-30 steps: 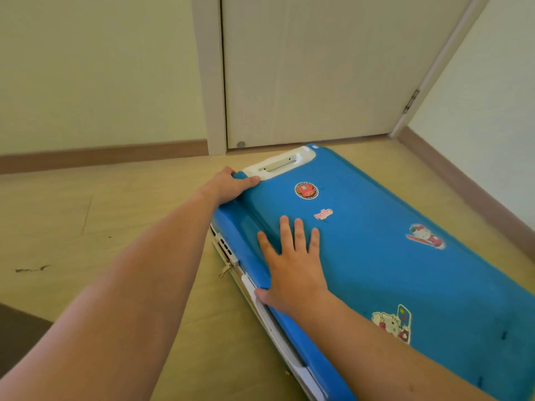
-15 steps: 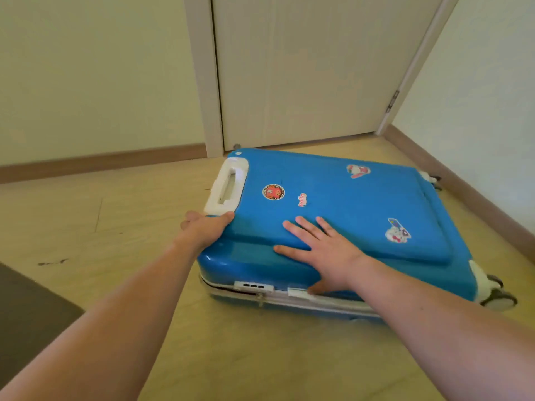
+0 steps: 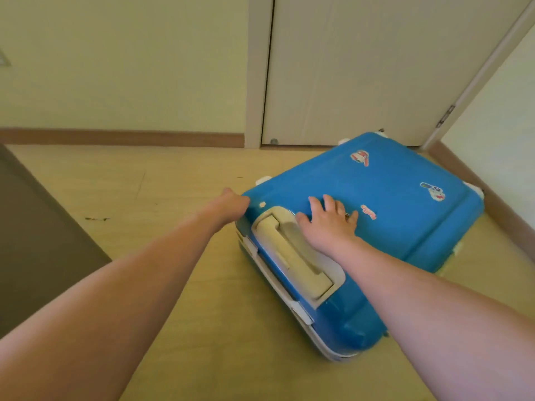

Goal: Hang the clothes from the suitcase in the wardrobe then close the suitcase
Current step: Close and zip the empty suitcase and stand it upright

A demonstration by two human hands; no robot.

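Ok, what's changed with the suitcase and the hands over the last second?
The closed blue hard-shell suitcase has swung round on the wooden floor: its cream carry handle, which was at the end toward the white door, now faces the person. The left hand went from that handle end to a far corner. The right hand still lies flat on the lid. The suitcase stays shut and flat.

The left hand [image 3: 231, 202] fingers are hidden behind the suitcase [image 3: 390, 215] corner.

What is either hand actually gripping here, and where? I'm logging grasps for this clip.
Nothing clearly. The right hand lies flat on the blue suitcase lid beside the handle; the left hand touches its corner, fingers hidden.
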